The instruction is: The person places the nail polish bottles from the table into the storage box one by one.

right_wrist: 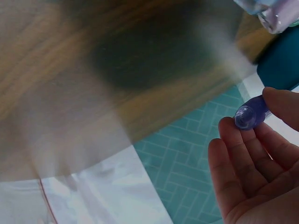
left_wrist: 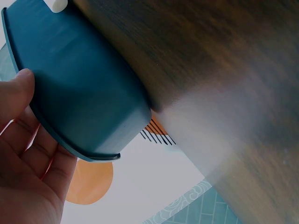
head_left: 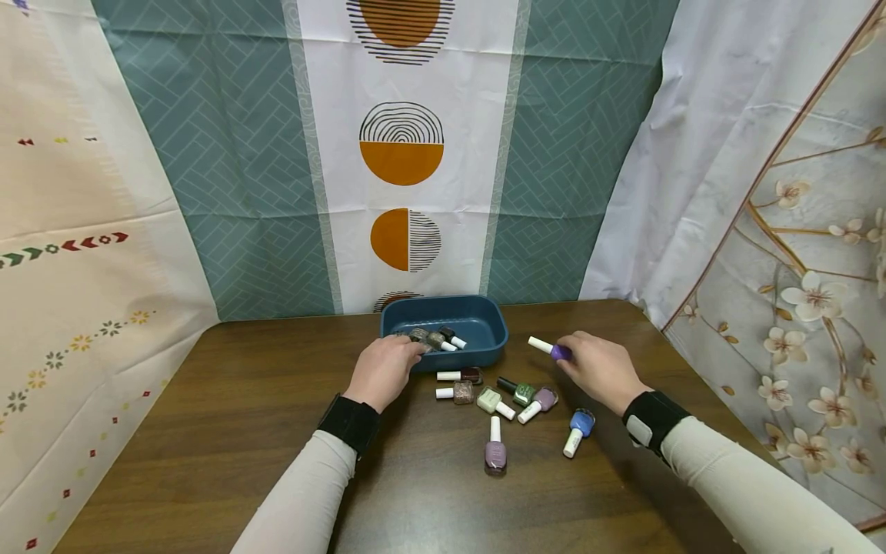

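**Left hand [head_left: 385, 372] grips a blue bin [head_left: 484, 355], right hand [head_left: 599, 369] pinches a purple bottle [head_left: 561, 352]**

Patterned cloth [head_left: 581, 154] hangs beyond both hands, its lower edge hidden behind the tabletop [head_left: 228, 431]. The tabletop runs beneath the hands and is cut off at the bottom of the head view. Each sleeve [head_left: 298, 496] is cut off there too.

The bin stands just ahead of the left hand, which covers its near left corner. The thumb presses the outside wall and the other fingers reach over the rim, their tips out of sight. Several dark bottles [head_left: 436, 340] lie inside, right beside those fingers; the near wall and the hand partly hide them, so their number is hard to tell.

The right hand is partly closed, thumb and fingertips on the purple bottle, just right of the bin and apart from it. The white cap points toward the bin; in the right wrist view the thumb hides it.

Between the hands, near the bin, lie a dark red bottle [head_left: 473, 375], a glittery bottle [head_left: 463, 392], a pale green bottle [head_left: 488, 400], a dark green bottle [head_left: 524, 394] and a mauve bottle [head_left: 547, 398]. Nearer the person lie a blue bottle [head_left: 583, 422], just below the right hand, and a second mauve bottle [head_left: 495, 455].
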Motion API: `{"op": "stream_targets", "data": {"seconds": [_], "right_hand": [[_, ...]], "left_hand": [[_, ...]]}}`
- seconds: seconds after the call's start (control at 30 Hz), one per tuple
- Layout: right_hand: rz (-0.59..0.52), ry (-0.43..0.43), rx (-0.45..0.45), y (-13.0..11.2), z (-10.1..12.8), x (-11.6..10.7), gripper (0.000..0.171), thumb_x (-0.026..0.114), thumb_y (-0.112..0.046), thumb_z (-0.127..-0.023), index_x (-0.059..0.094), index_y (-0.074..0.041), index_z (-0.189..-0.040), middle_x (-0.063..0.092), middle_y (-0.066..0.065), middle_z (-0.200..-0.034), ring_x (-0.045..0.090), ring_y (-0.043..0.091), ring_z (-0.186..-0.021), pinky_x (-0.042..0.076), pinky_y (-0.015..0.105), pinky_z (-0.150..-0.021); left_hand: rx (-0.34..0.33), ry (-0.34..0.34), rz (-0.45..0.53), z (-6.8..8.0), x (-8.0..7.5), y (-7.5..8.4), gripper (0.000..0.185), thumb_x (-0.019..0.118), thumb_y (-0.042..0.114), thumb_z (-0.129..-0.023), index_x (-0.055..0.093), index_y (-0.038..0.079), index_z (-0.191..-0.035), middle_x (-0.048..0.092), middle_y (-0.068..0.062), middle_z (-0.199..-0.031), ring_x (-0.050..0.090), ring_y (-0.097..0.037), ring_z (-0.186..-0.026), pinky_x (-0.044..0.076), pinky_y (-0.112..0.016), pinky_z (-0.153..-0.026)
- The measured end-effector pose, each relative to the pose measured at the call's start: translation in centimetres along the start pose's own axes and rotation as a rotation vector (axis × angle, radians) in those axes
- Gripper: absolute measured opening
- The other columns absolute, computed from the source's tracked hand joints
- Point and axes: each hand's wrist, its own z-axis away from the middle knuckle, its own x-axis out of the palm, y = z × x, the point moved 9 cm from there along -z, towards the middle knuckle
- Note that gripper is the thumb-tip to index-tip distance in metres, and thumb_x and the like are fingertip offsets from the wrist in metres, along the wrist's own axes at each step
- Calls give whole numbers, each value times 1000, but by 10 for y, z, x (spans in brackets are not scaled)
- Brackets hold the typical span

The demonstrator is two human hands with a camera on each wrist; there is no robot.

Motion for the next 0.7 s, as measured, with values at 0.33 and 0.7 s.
{"op": "stream_targets", "data": {"seconds": [0.33,0.7], "right_hand": [[-3,5,-21,-14,-12,-4,30,89,-14,-93,79,0,-118,77,11,-107,77,29,-95,64,53,-81],[-6,18,-50,-29,-26,-5,27,88,-14,-95,79,-2,-117,77,9,-106,77,27,-95,64,52,-81]], "left_hand": [[-13,-11,2,-2,1,-1,17,80,7,-101,86,10,-116,76,-5,-92,74,-28,-92,62,-45,-89],[-13,-5,-5,-1,3,-2,16,81,8,-101,87,11,-116,75,-4,-91,74,-27,-90,62,-44,-86]]}}
